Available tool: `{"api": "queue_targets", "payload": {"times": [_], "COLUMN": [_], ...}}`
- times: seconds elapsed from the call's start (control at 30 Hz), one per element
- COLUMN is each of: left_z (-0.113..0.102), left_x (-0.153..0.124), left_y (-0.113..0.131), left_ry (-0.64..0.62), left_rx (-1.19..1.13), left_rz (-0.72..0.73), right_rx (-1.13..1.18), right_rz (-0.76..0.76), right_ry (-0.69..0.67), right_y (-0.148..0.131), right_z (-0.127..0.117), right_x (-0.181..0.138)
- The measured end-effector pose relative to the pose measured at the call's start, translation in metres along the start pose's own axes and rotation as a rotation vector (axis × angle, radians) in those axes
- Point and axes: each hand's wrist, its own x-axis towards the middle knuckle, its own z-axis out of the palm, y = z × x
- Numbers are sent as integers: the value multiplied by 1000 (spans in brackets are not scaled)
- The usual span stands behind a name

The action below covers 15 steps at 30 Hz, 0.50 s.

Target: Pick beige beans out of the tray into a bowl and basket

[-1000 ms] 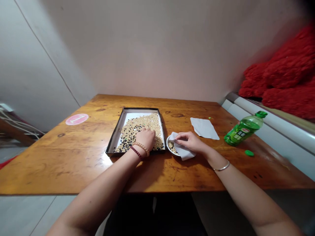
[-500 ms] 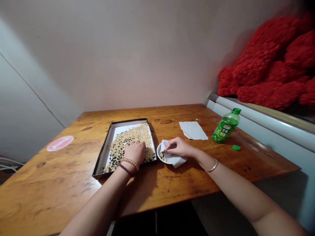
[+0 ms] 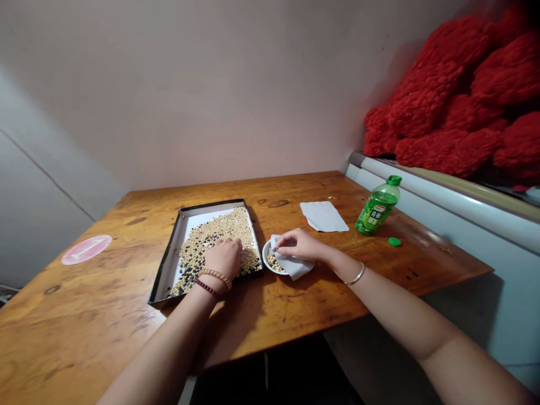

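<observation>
While left fingers [image 3: 223,243], apart or together unclear, sit among mixed beans [image 3: 230,225] in a black tray [image 3: 211,205], right fingers [image 3: 287,238] pinch white paper [image 3: 295,269] at a bowl [image 3: 265,256].

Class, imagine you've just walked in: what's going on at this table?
A person is working with both bare hands at a wooden table. The left hand rests in pale and dark beans spread in a black tray. The right hand holds a white paper at a small white bowl holding a few beans.

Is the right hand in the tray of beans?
No, the right hand is on the white paper at a small white bowl, beside the black tray.
</observation>
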Motion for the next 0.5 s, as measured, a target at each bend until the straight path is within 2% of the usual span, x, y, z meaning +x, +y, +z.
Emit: {"api": "queue_targets", "payload": {"times": [0.5], "left_z": [0], "left_x": [-1], "left_y": [0], "left_ry": [-2], "left_rx": [-40], "left_rz": [-40], "right_rx": [105], "right_rz": [56], "right_ry": [10], "right_y": [4], "right_z": [3], "right_x": [0]}}
